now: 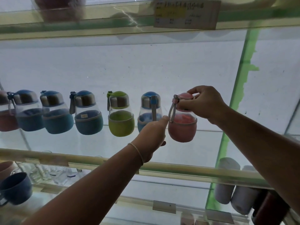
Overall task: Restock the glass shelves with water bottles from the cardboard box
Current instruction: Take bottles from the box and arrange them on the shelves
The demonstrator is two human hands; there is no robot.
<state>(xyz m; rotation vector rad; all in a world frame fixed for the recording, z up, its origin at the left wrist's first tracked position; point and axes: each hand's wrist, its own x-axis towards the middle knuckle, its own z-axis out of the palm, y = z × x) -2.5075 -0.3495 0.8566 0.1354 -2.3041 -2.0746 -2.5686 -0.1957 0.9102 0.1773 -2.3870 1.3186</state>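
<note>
Left arm: reaches up from the lower left, a thin band (138,153) round the wrist.
Left hand (151,135): raised before the blue bottle (150,109), thumb tip beside the pink bottle's side; fingers curl away from the camera, so whether they grip anything I cannot tell.
Right hand (203,104): fingers pinched round the lid and neck of the pink bottle (181,122), from its right side.
Pink bottle: upright on the middle glass shelf (203,130), last on the right of the row, its grey strap hanging down its left side.
Row: leftward from the pink bottle stand the blue bottle, a green bottle (121,113), then three more blue ones (87,112), and a red one (6,114) cut by the left edge; all upright, each with a sleeve round its lower half.
Front rail (97,161): pale strip across the view below the row, passing behind both forearms.
Lower shelf: a dark blue cup (15,190) at left, grey cylinders (235,197) at right.
Top shelf: a blurred price card (186,13) on its front edge.
Back: white wall, green-edged glass panel (243,78) at right.
</note>
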